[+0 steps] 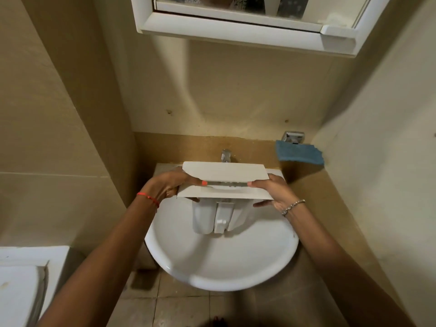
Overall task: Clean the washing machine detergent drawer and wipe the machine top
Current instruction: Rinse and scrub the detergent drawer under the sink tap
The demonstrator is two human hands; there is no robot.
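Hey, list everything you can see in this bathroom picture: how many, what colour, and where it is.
detergent drawer: one, white, held over the sink
sink: one, white, centre, against the back wall
tap: one, chrome, behind the drawer
cloth: one, blue, hanging right of the tap
holder: one, chrome, on the wall above the cloth
mirror cabinet: one, white, top
appliance: one, white, lower left corner
left hand: grips the drawer's left end
right hand: grips the drawer's right end
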